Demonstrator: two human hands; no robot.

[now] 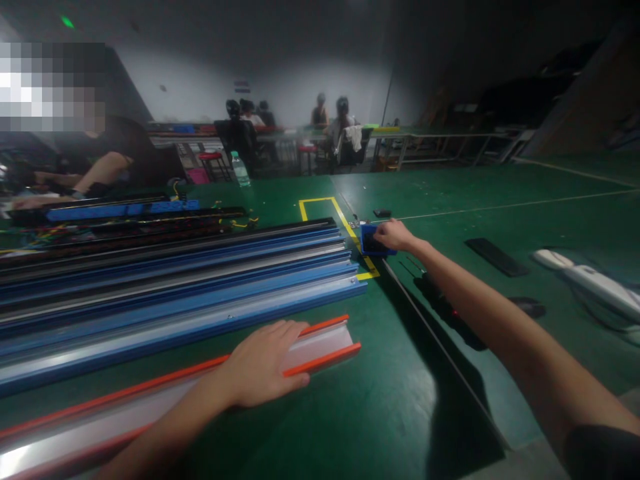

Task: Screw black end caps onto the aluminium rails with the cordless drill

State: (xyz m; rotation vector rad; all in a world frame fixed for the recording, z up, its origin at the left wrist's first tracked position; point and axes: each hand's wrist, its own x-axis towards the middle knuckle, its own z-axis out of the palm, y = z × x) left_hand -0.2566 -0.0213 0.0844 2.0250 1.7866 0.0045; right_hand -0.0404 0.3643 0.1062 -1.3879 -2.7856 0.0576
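Observation:
My left hand (265,363) lies across a long metal channel (325,343) with orange edges, near its right end. Its fingers reach over the far edge and the thumb rests along the near edge, gripping the channel. Farther off, my right hand (395,235) dips into a small blue box (379,251) with dark contents. Its fingers are bent together, and what they hold, if anything, is hidden. Beyond the orange-edged channel, several blue and black channels (300,290) lie side by side, their right ends near the box.
Yellow tape (317,199) marks the green table (500,207). A dark flat bar (495,257), a white device (590,277) with a cable and dark tools (445,300) lie right. A bottle (241,170) stands at the far edge; a co-worker's arm (107,172) is at left.

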